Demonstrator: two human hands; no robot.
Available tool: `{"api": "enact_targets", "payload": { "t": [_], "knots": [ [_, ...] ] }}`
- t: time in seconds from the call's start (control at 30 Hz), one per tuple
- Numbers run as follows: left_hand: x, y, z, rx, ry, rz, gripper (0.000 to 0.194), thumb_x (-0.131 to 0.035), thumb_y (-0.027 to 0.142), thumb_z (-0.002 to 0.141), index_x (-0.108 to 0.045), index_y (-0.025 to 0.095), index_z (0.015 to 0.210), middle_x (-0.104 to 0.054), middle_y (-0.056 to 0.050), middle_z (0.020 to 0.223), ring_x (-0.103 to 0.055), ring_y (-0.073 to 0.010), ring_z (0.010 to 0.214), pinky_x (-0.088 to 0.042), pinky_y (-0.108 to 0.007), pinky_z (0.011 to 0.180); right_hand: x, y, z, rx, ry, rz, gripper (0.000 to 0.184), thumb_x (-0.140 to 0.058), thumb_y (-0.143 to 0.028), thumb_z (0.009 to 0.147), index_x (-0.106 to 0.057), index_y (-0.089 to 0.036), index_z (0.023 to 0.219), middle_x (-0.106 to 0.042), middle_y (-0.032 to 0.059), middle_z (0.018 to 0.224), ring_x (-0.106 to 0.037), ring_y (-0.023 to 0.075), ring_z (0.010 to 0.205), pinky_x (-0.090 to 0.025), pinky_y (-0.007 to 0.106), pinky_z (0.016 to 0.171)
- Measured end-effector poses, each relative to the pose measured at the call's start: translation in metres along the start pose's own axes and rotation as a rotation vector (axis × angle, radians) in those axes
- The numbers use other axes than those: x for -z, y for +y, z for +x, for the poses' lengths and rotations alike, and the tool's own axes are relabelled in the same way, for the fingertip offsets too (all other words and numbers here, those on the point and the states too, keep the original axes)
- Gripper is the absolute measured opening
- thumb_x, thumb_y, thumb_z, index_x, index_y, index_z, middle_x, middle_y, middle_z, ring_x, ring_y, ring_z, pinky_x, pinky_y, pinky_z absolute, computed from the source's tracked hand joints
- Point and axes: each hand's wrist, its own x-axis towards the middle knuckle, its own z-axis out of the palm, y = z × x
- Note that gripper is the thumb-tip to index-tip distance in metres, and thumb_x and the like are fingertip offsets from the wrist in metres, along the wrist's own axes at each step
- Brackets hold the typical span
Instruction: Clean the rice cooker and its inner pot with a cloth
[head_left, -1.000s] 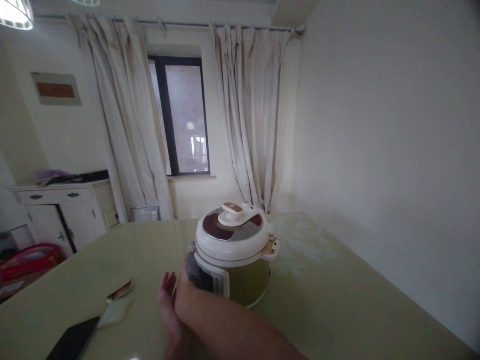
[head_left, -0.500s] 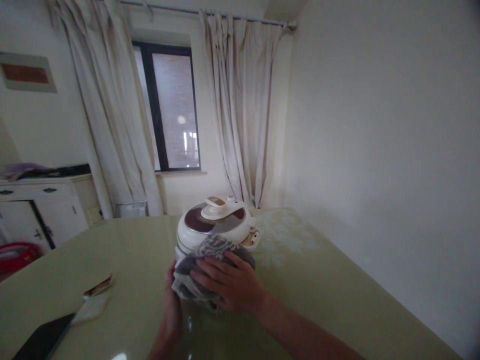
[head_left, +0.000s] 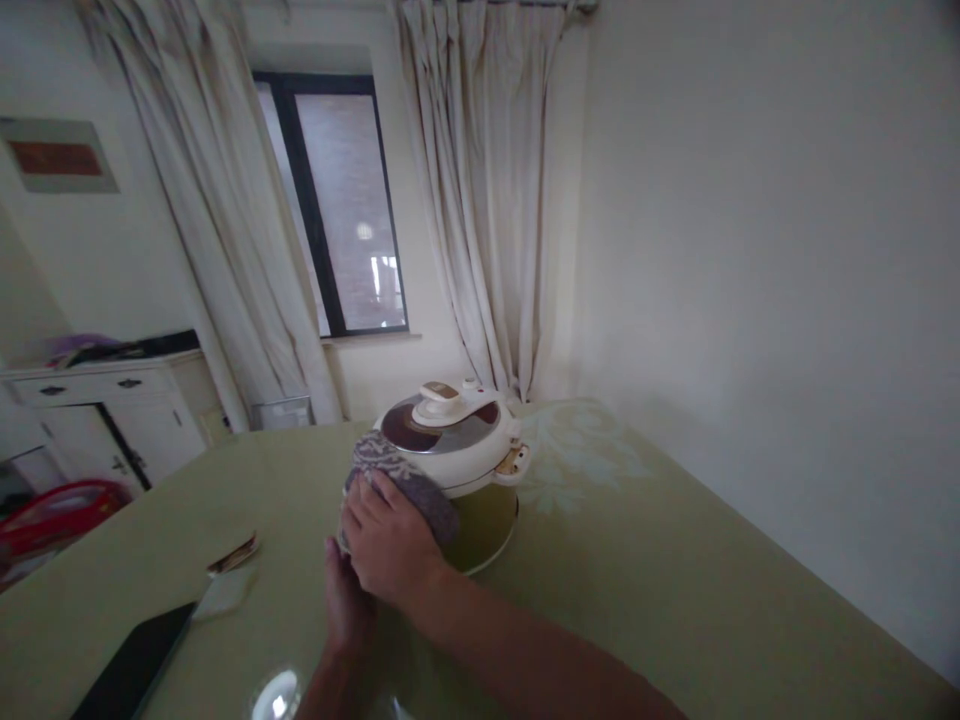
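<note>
A white electric pressure cooker point(head_left: 469, 470) with a dark, shiny lid top and a raised handle stands on the table. A grey-and-white patterned cloth point(head_left: 409, 483) is bunched against its front left side. My right hand point(head_left: 386, 540) presses on the cloth, its fingers curved over the fabric. Just below and to the left is my left hand point(head_left: 349, 600), held close to the cloth's lower edge. One fingertip of it points upward, while the other fingers are mostly hidden behind my right hand. The cooker's lower front shows a greenish, reflective surface.
The green-topped table point(head_left: 637, 580) reaches the wall on the right. A dark phone point(head_left: 135, 660) lies at front left, near a small brown-and-white item point(head_left: 234, 553). A clear round object point(head_left: 276, 695) is at the front edge. A white cabinet point(head_left: 161, 410) stands behind a red item point(head_left: 64, 515).
My right hand and the cloth have moved left across the cooker's front, uncovering its lower right part. My left hand has shifted slightly lower. The camera view has turned a little left.
</note>
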Motion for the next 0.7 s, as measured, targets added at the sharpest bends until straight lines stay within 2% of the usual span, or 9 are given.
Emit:
{"api": "enact_targets", "payload": {
  "t": [0.07, 0.13, 0.23, 0.33, 0.43, 0.5, 0.6, 0.7],
  "knots": [
    [0.002, 0.008, -0.002, -0.007, 0.049, 0.116, 0.059, -0.053, 0.068, 0.096, -0.071, 0.026, 0.133, -0.074, -0.008, 0.137, -0.061, -0.0298, 0.14, -0.053, -0.044, 0.114, -0.001, -0.003, 0.011, -0.002, -0.017, 0.006, 0.045, -0.058, -0.034, 0.101, -0.065, -0.001, 0.132, -0.066, 0.0206, 0.143, -0.051, 0.0291, 0.141, -0.024, 0.045, 0.132],
    [0.001, 0.015, -0.004, -0.008, 0.017, 0.191, 0.063, -0.05, 0.074, 0.094, -0.073, 0.027, 0.129, -0.074, -0.01, 0.137, -0.06, -0.0338, 0.141, -0.055, -0.05, 0.111, 0.004, 0.0, -0.003, 0.002, 0.008, 0.045, 0.046, -0.054, -0.034, 0.104, -0.063, -0.004, 0.137, -0.064, 0.0185, 0.146, -0.049, 0.0277, 0.142, -0.025, 0.045, 0.131],
    [-0.003, 0.017, -0.008, -0.001, -0.027, 0.215, 0.071, -0.048, 0.083, 0.09, -0.075, 0.027, 0.124, -0.074, -0.012, 0.136, -0.06, -0.0377, 0.14, -0.053, -0.055, 0.111, 0.015, 0.012, -0.057, -0.035, 0.09, 0.064, 0.052, -0.047, -0.04, 0.108, -0.055, -0.014, 0.152, -0.058, 0.0106, 0.157, -0.046, 0.0243, 0.143, -0.022, 0.045, 0.132],
    [-0.01, 0.012, -0.012, -0.005, -0.051, 0.241, 0.076, -0.053, 0.087, 0.084, -0.077, 0.025, 0.122, -0.075, -0.012, 0.132, -0.06, -0.0384, 0.138, -0.048, -0.055, 0.117, 0.017, 0.021, -0.112, -0.128, 0.172, 0.027, 0.051, -0.051, -0.045, 0.107, -0.056, -0.028, 0.154, -0.062, 0.0022, 0.155, -0.05, 0.0251, 0.137, -0.015, 0.047, 0.134],
    [-0.017, 0.006, -0.013, -0.062, -0.035, 0.29, 0.076, -0.056, 0.088, 0.081, -0.076, 0.025, 0.119, -0.076, -0.01, 0.127, -0.063, -0.0361, 0.134, -0.045, -0.054, 0.119, 0.014, 0.021, -0.133, -0.163, 0.238, -0.008, 0.052, -0.055, -0.048, 0.104, -0.058, -0.03, 0.153, -0.064, 0.0006, 0.152, -0.047, 0.0266, 0.141, -0.013, 0.047, 0.135],
    [-0.018, 0.003, -0.012, -0.084, -0.03, 0.293, 0.076, -0.054, 0.088, 0.082, -0.075, 0.025, 0.119, -0.076, -0.01, 0.124, -0.065, -0.0352, 0.13, -0.048, -0.055, 0.115, 0.013, 0.017, -0.122, -0.154, 0.203, -0.011, 0.055, -0.052, -0.049, 0.106, -0.054, -0.029, 0.156, -0.058, 0.0005, 0.159, -0.042, 0.0253, 0.147, -0.015, 0.047, 0.134],
    [-0.013, 0.004, -0.01, -0.071, -0.042, 0.272, 0.074, -0.053, 0.086, 0.085, -0.075, 0.026, 0.122, -0.076, -0.012, 0.124, -0.066, -0.035, 0.129, -0.052, -0.053, 0.11, 0.013, 0.008, -0.074, -0.09, 0.078, 0.007, 0.055, -0.046, -0.044, 0.108, -0.052, -0.021, 0.157, -0.05, 0.0045, 0.166, -0.035, 0.022, 0.153, -0.022, 0.043, 0.131],
    [-0.006, 0.009, -0.007, -0.08, -0.056, 0.262, 0.075, -0.058, 0.086, 0.081, -0.076, 0.027, 0.124, -0.077, -0.012, 0.123, -0.065, -0.0374, 0.131, -0.053, -0.054, 0.109, 0.009, 0.001, -0.012, 0.008, -0.025, 0.014, 0.045, -0.056, -0.037, 0.103, -0.066, -0.01, 0.137, -0.063, 0.0134, 0.151, -0.044, 0.025, 0.146, -0.024, 0.041, 0.13]
  ]
}}
